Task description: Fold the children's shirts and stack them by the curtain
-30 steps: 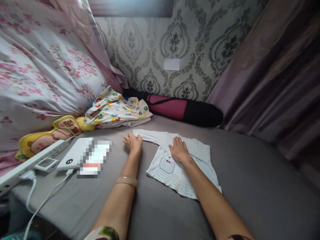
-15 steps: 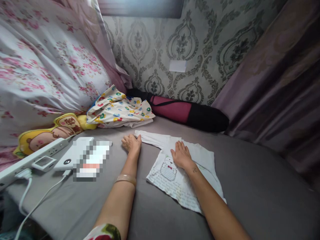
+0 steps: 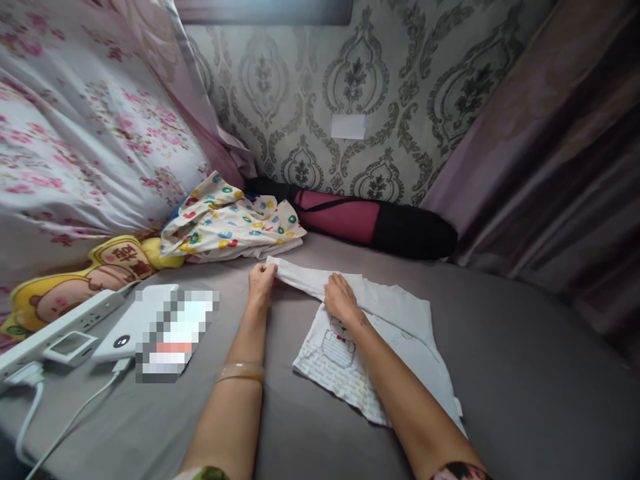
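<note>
White shirt [image 3: 405, 313], one: lying on grey sheet [image 3: 525, 373], right side seemingly folded in, left-side sleeve [image 3: 303, 275] lying unfolded. I am pinching its cuff [image 3: 271, 261] with left hand [image 3: 261, 285], touching the sleeve's base with right hand [image 3: 343, 299], grip unclear.

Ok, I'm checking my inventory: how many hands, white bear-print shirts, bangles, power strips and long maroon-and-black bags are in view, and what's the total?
Left hand and right hand: 2
White bear-print shirt: 1
Bangle: 1
Power strip: 1
Long maroon-and-black bag: 1
Total: 6

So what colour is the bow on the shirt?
The bow is red, in the head view.
</note>
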Available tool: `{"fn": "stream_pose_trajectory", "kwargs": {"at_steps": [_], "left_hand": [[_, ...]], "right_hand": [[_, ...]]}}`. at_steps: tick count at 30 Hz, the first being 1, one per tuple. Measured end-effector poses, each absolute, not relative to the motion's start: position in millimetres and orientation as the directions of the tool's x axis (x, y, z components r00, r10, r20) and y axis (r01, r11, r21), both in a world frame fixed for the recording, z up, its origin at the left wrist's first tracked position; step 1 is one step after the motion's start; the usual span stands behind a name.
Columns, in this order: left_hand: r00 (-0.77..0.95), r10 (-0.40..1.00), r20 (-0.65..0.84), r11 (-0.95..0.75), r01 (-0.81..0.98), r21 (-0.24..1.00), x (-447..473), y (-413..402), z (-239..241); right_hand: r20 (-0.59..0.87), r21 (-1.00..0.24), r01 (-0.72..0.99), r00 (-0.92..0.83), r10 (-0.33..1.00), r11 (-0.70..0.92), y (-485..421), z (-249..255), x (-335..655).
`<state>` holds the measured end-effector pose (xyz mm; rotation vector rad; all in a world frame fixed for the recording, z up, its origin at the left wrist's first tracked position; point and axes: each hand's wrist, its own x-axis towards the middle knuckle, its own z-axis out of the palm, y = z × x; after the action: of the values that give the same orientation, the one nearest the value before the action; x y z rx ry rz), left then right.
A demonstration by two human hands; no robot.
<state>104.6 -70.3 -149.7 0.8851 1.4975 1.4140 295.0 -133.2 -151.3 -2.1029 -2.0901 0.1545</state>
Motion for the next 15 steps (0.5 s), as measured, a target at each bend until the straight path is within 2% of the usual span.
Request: {"fn": "stream_pose_trajectory", "kwargs": {"at_steps": [3,5,7,11,15], "left_hand": [[-0.21,0.946,-0.246,0.149,-0.392,0.908,109,-70,-142],[-0.068,0.958,-0.278,0.174,-0.633,0.754,111,-71,-137],[0.028,0.965,-0.26,0.187,-0.772,0.608,112,-73,-133],[0.129,0.966,-0.224,0.224,-0.851,0.475,119,-78,-123],[0.166,0.966,-0.199,0.243,-0.845,0.476,133,-86,-111]], "right_hand": [[-0.055,-0.234,0.971,0.041,0.998,-0.053,-128,-155,293],[-0.136,-0.266,0.961,0.039,0.99,-0.074,-126,-155,295],[-0.201,-0.286,0.954,0.029,0.979,-0.087,-125,-152,297],[-0.286,-0.277,0.954,0.032,0.958,-0.115,-121,-144,293],[-0.373,-0.25,0.952,0.072,0.925,-0.175,-115,-138,285]]}}
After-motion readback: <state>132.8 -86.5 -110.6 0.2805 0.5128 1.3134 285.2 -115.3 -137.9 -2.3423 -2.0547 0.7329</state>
